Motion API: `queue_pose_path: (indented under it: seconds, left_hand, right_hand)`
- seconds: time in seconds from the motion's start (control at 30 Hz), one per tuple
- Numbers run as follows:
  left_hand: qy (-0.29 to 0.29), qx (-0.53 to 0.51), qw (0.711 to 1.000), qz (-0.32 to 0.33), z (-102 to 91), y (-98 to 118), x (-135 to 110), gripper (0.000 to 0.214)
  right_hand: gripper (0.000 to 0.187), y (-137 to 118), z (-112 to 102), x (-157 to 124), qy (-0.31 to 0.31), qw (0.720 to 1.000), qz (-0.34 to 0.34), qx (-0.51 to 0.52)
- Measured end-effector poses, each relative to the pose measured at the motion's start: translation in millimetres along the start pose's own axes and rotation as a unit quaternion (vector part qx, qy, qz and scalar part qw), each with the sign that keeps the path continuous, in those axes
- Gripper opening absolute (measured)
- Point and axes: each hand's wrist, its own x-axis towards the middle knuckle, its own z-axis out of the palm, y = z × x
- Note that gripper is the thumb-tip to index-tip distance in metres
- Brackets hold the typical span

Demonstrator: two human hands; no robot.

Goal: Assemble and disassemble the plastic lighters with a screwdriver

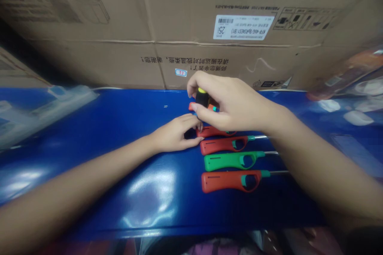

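My right hand (221, 95) is closed around a screwdriver (202, 97) with a black handle and yellow end, held upright; its tip is hidden. Under that hand, red parts of another lighter (213, 107) show at the back of the row. My left hand (178, 131) rests on the table, thumb and fingers closed about the butt end of a red long-nosed lighter (212, 131). Nearer to me lie another red lighter (221, 145), a green lighter (224, 161) and an orange-red lighter (224, 182), side by side, with metal nozzles pointing right under my right forearm.
A blue table (119, 127) carries everything. Behind it stands a large cardboard box (185, 16) with a white label. At left is a blurred clear plastic tray (44, 113). Blurred white pieces (357, 118) and an orange-red bag (344, 73) lie at right.
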Motion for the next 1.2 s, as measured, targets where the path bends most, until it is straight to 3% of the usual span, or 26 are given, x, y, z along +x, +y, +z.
queue_pose_path:
  seconds: [0.13,0.23,0.3,0.4,0.5,0.6,0.67,0.93,1.2]
  left_hand:
    - [-0.011,0.0,1.0,-0.011,-2.2,2.0,1.1,0.016]
    - [-0.014,-0.013,1.0,-0.023,-2.8,2.6,1.3,0.015]
    - [-0.01,-0.023,0.999,-0.031,-2.5,2.5,1.0,0.014]
    - [-0.002,-0.032,0.999,-0.037,-1.8,2.4,0.2,0.013]
    - [0.008,-0.032,0.999,-0.036,-1.8,2.8,-0.6,0.012]
    - [0.01,-0.032,0.999,-0.033,-2.4,2.9,-1.0,0.012]
    - [0.011,-0.037,0.999,-0.035,-2.8,2.3,-1.1,0.012]
    - [0.01,-0.032,0.998,-0.046,-4.7,2.6,1.6,0.01]
    - [-0.052,0.02,0.998,-0.032,-16.1,8.6,10.6,0.009]
  right_hand:
    - [0.024,-1.6,-6.5,0.0,0.017,0.999,0.025,0.025]
    - [0.027,0.0,-16.8,-1.4,0.045,0.996,0.07,-0.019]
    - [0.028,4.3,-20.7,-2.6,0.015,0.992,0.1,-0.071]
    - [0.018,14.4,-15.5,-3.6,-0.14,0.973,0.138,-0.122]
    - [0.01,23.7,-1.0,-2.7,-0.34,0.92,0.177,-0.087]
    - [0.024,28.4,11.7,0.1,-0.43,0.878,0.201,-0.069]
    - [0.033,29.9,16.5,1.9,-0.444,0.87,0.202,-0.076]
    - [0.035,30.0,19.0,2.9,-0.445,0.868,0.208,-0.076]
    - [0.034,24.6,19.6,4.6,-0.445,0.871,0.192,-0.078]
